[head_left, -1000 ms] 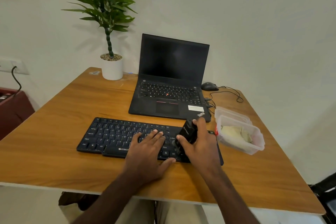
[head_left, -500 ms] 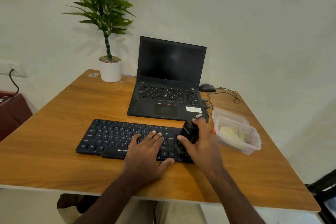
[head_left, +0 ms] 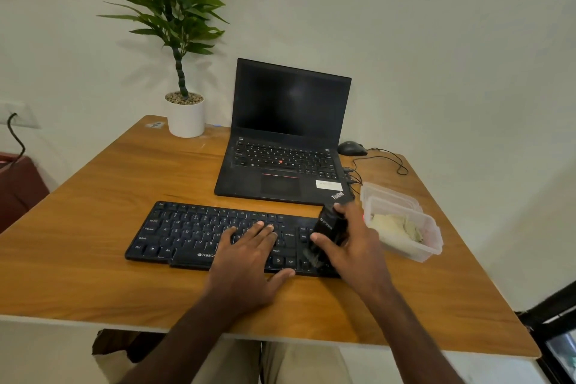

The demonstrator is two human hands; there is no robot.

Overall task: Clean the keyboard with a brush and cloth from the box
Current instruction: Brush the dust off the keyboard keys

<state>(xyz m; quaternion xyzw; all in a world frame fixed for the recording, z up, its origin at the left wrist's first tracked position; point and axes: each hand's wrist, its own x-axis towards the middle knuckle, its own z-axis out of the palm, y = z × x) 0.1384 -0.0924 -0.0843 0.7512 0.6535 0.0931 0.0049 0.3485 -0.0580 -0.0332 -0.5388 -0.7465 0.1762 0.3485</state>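
While left hand (head_left: 249, 259) steadies keyboard (head_left: 187, 231), right hand (head_left: 358, 246) holds brush (head_left: 327, 229).

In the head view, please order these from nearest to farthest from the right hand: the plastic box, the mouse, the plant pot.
1. Plastic box, just right of the right hand.
2. Mouse, farther back, beside the laptop.
3. Plant pot, far back left corner.

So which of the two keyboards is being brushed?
The separate black keyboard at the table's near edge, not the laptop's built-in one: the left hand rests flat on it while the right hand holds the brush on its right end.
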